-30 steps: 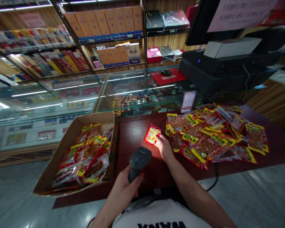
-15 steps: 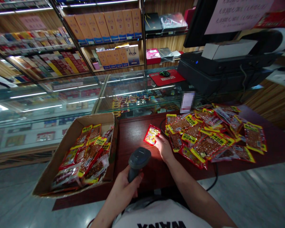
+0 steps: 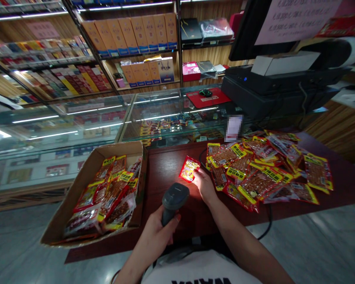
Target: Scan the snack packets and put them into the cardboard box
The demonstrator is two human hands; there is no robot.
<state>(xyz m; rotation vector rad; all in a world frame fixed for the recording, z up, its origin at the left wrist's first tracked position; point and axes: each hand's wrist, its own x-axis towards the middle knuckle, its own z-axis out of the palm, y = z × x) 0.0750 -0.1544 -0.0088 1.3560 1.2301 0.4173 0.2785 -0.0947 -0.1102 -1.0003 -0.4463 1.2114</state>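
Observation:
In my left hand (image 3: 157, 232) is a grey handheld barcode scanner (image 3: 175, 197), its fingers wrapped round the handle. The scanner's head points forward at a small red and yellow snack packet (image 3: 188, 169), which is brightly lit. My right hand (image 3: 205, 184) pinches that packet by its right edge, just above the dark red table (image 3: 165, 161). Right of this hand spreads a heap of snack packets (image 3: 258, 177) in red and yellow plastic. On the left stands an open cardboard box (image 3: 56, 221) with more snack packets (image 3: 112, 191) inside.
A glass display counter (image 3: 100, 112) runs behind the table. On it are a red mouse pad (image 3: 195, 100) with a mouse (image 3: 205, 92) and a dark cash-register unit (image 3: 245, 94). A blurred upright card (image 3: 233, 128) stands behind the heap. A black cable (image 3: 268, 225) hangs off the table's front edge.
The scanner and my left hand have shifted very slightly to the right. My right hand keeps the packet in nearly the same place.

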